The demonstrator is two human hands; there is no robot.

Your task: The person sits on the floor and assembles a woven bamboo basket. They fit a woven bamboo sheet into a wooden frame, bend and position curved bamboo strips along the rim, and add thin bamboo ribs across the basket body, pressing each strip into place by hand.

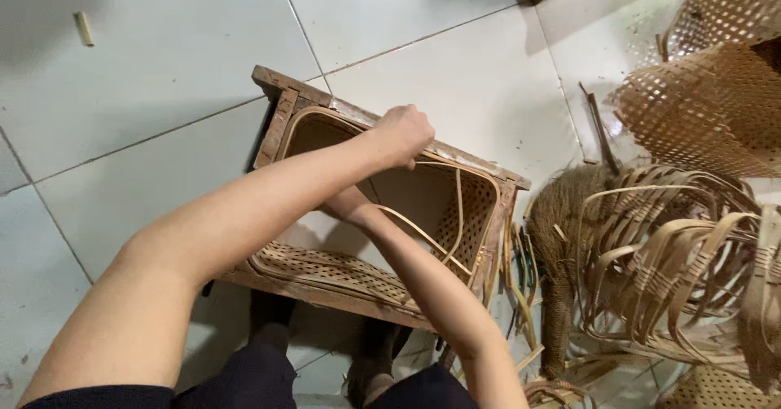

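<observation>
A wooden rectangular frame (281, 120) stands on the tiled floor with a woven bamboo basket (476, 214) fitted inside it. My left hand (404, 132) is closed on the basket's far rim, where a bamboo strip runs along the edge. My right hand (346, 205) reaches down inside the basket under the left forearm; its fingers are hidden, and a thin bamboo strip (423, 234) curves out from beside it toward the right wall.
A heap of bent bamboo strips (675, 254) and a brown fibre brush (561, 214) lie to the right. Woven lattice sheets (708, 108) sit at the upper right. A small stick (83, 28) lies at the upper left. My feet are under the frame's near edge.
</observation>
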